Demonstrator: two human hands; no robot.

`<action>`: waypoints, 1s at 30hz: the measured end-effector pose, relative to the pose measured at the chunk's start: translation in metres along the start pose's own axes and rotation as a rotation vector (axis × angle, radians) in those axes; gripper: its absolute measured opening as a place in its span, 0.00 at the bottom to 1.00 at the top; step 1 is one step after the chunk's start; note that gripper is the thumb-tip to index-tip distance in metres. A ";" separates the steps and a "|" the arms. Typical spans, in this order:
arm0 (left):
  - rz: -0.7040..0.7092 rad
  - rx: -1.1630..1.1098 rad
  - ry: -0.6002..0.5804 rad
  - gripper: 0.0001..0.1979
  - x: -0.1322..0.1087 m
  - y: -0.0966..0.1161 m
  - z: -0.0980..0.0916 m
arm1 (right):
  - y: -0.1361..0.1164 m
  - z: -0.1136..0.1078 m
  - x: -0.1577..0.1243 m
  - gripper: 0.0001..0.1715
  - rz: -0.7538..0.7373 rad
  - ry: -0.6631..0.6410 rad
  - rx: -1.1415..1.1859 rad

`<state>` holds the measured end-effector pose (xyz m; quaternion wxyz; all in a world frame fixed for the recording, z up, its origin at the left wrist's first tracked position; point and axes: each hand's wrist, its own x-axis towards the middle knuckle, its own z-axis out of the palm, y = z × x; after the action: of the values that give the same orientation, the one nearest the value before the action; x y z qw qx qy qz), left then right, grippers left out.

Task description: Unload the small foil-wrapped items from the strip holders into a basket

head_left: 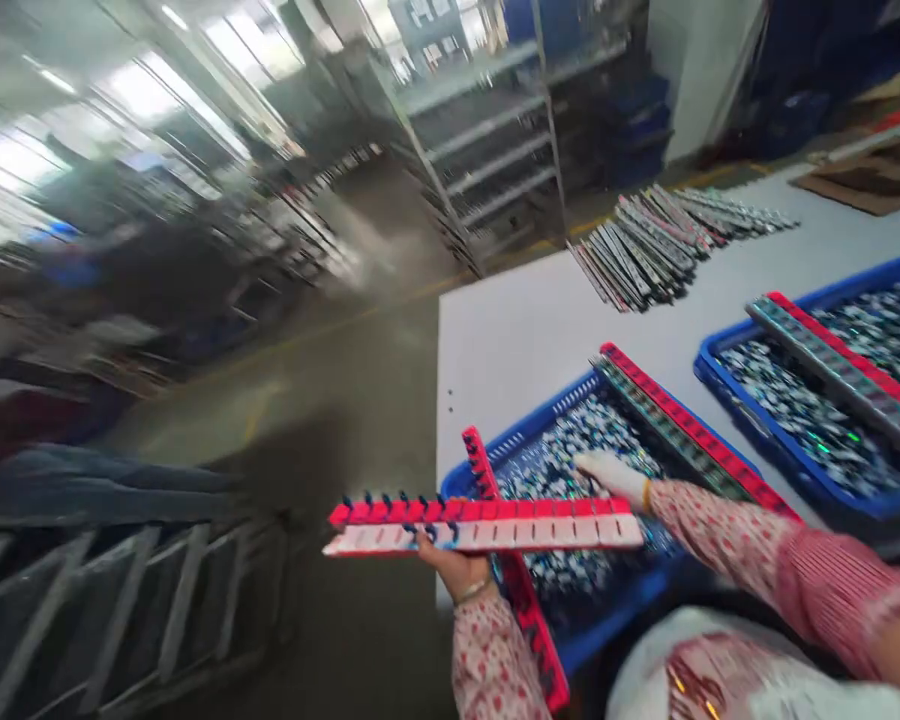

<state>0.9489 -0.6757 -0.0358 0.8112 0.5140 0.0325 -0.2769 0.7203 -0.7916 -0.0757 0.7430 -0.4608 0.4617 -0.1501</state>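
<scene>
Your left hand (450,562) has its fingers curled up around the lower edge of a red rack (487,523), clamped on it near its middle, so the rack hangs level off the table's (525,320) left edge, its left half out over the floor and its right half over the near bin (570,470). The rack shows a row of slots on its pale face and small dark pegs along its red top. Your right hand (611,475), gloved in white, lies flat in the near bin with its fingers together, touching the small silvery parts (562,450) just behind the rack's right end; whether it grips any of them you cannot tell from here. The near bin is blue and sits at the table's near left corner. A second red rack (517,590) lies tilted along its left wall, and a third, filled one (682,425) rests across its far right rim. Just beside it, toward the table's right edge, stands a far bin (795,420), also blue and full of parts, with a loaded rack (840,365) across its top. Well apart, at the table's far edge, lies a fanned pile of strips (667,240). Beyond the table stand grey shelves (495,140), blurred.
</scene>
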 end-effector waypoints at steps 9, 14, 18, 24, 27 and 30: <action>-0.030 0.024 0.130 0.22 -0.005 -0.015 0.012 | -0.008 -0.041 0.006 0.22 -0.286 -0.068 -0.806; -0.117 -0.035 0.184 0.21 -0.006 -0.010 0.016 | 0.010 -0.033 -0.011 0.19 -0.506 -0.236 -0.872; 0.010 -0.072 -0.003 0.22 -0.001 -0.008 0.013 | 0.019 -0.031 -0.004 0.20 -0.417 -0.089 -0.468; -0.097 -0.008 -0.032 0.26 -0.025 -0.031 0.014 | -0.002 -0.038 0.034 0.25 -0.265 0.275 -0.351; -0.132 0.064 -0.033 0.25 -0.047 -0.057 0.022 | -0.025 -0.012 0.040 0.25 -0.331 0.180 -0.413; -0.161 0.135 -0.016 0.23 -0.068 -0.082 0.029 | -0.045 0.029 0.039 0.25 -0.416 -0.020 -0.436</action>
<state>0.8452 -0.6980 -0.0666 0.7503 0.5609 0.0484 -0.3466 0.7739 -0.8252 -0.0559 0.5845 -0.6955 0.3711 -0.1920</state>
